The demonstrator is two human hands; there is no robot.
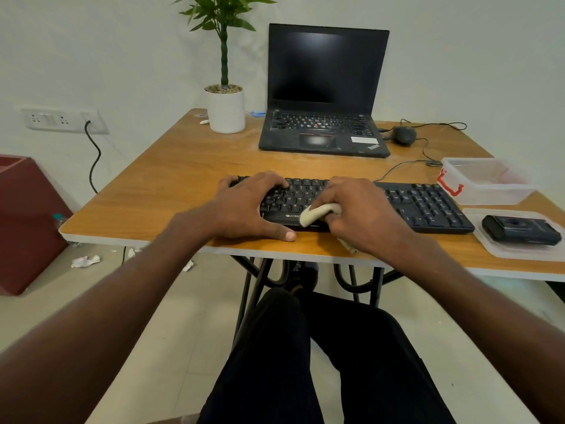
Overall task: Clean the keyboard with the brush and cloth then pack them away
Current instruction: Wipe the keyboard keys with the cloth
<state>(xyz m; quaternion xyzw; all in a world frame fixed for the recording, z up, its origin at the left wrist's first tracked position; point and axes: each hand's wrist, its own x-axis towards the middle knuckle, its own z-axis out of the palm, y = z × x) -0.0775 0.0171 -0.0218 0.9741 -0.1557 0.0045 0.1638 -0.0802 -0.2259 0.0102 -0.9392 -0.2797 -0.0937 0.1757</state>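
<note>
Both hands on the wooden table's (171, 179) keyboard (428, 206): left (250, 206) flat, right (357, 209) gripping the cloth (315, 214).

Pale wall (122, 56), tiled floor (183, 316), wooden table (183, 166), perhaps 1 maroon bin (27, 221).

Open black laptop (324, 96) at table's (171, 179) far edge; potted plant (225, 108) left of it; mouse (404, 135) right
</note>
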